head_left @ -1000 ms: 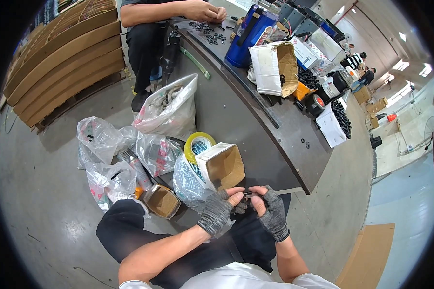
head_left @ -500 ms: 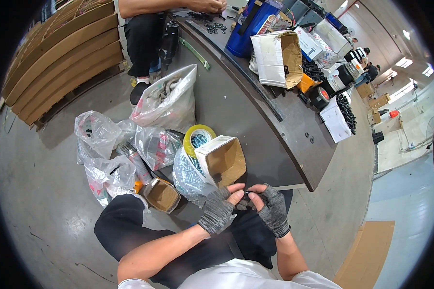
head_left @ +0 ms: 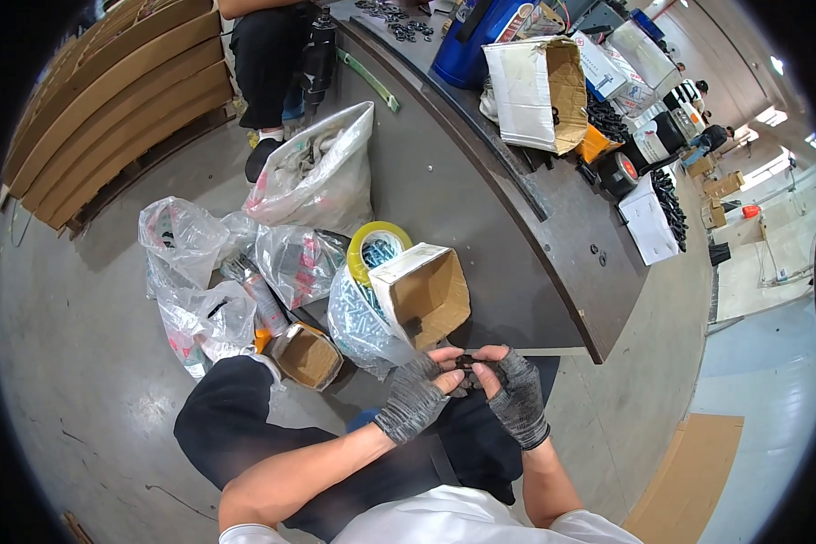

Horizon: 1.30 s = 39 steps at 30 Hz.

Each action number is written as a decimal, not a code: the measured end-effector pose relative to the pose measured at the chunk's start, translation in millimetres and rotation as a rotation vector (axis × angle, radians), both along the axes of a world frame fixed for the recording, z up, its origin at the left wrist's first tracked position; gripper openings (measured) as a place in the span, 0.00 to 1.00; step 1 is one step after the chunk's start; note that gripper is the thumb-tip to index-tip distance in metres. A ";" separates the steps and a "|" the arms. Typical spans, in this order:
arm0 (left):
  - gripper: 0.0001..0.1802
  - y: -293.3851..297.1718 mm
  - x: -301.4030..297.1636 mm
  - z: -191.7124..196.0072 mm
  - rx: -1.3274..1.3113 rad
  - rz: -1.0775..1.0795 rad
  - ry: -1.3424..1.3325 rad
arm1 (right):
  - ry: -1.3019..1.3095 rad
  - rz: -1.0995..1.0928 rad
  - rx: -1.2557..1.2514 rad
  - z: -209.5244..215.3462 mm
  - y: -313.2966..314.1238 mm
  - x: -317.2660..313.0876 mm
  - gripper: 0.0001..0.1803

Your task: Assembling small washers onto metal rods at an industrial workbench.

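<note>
Part (head_left: 465, 362), small and black, sits between left hand (head_left: 417, 392) and right hand (head_left: 517, 392), both pinched on it; exact shape hidden. Reads as mid-handling: not yet set down, can't tell which steps are done or left. From hands: open white carton (head_left: 387, 301) near at 11 o'clock; loose black rings (head_left: 602, 260) on dark tabletop (head_left: 576, 240), 2 o'clock.

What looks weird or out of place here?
Two small black rings lie loose near the corner of the dark brown table, away from the other scattered black rings. Also, a round yellow tape roll sits on a clear plastic bag, with bluish metal screws showing through its hole, an odd spot for tape.
</note>
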<state>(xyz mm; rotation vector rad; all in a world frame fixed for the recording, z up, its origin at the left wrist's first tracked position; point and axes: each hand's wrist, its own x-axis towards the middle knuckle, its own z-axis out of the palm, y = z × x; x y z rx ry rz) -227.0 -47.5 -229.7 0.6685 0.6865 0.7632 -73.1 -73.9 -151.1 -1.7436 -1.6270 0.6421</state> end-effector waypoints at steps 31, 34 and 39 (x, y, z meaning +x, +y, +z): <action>0.22 12.4 6.2 -67.3 -0.520 0.305 0.029 | -0.548 0.737 -0.413 -113.2 109.8 33.6 0.45; 0.21 12.2 3.5 -65.5 -0.550 0.332 -0.032 | -0.430 0.705 -0.514 -86.1 118.4 21.1 0.45; 0.19 14.1 3.9 -61.7 -0.528 0.306 -0.023 | -0.440 0.545 -0.430 -86.0 120.0 20.8 0.35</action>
